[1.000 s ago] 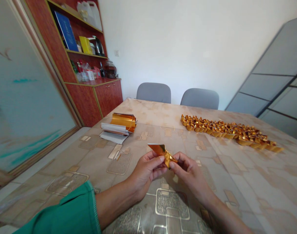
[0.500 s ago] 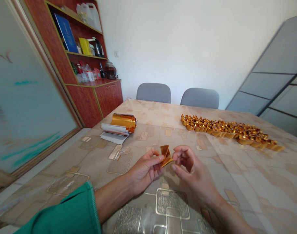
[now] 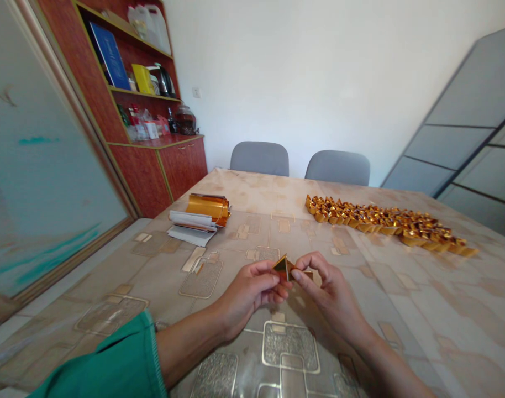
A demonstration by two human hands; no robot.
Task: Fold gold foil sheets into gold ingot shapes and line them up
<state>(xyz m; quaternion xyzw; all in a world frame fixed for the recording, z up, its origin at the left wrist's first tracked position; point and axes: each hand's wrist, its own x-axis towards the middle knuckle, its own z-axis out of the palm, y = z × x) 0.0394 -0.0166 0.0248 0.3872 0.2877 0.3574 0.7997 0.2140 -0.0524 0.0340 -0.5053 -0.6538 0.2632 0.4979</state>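
Observation:
Between my two hands, above the tabletop, is a small folded piece of gold foil paper (image 3: 282,266) with a pointed peak. My left hand (image 3: 252,290) pinches its left side between thumb and fingers. The thumb and fingertips of my right hand (image 3: 329,287) close on its right side, covering part of the folds. Beyond my left hand lies a stack of gold foil sheets (image 3: 209,207) with white-backed paper (image 3: 192,226) beside it. Many folded gold foil pieces (image 3: 377,219) stand in tight rows at the far right.
A patterned plastic cover lies over the table (image 3: 244,190). Two grey chairs (image 3: 259,157) stand at its far edge. A red-brown cabinet (image 3: 182,166) with loaded shelves is at the back left, and grey panels (image 3: 451,127) are at the right.
My right hand has moved left and its fingers have closed on the foil piece. The piece has turned, from an upright flap to a low, wide shape with a peak.

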